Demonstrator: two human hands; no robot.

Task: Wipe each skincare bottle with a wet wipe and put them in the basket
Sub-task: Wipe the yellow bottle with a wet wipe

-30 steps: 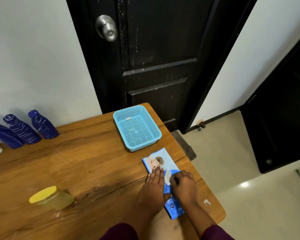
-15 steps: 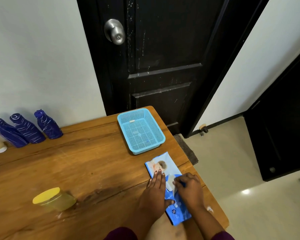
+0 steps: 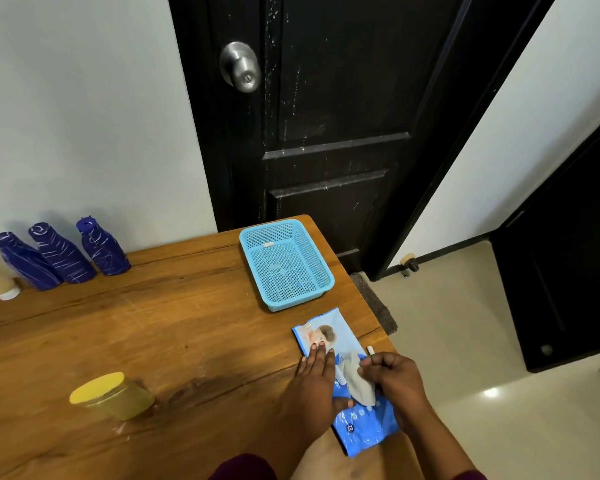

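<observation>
Atop the wipes pack (image 3: 368, 422), flat released left hand (image 3: 314, 386), right hand (image 3: 399, 382) tight around wet wipe (image 3: 355, 382).

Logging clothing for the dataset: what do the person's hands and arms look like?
The left hand and right hand are bare, with no gloves or watch visible. The forearms are uncovered; dark maroon sleeve fabric shows only at the bottom edge.
</observation>
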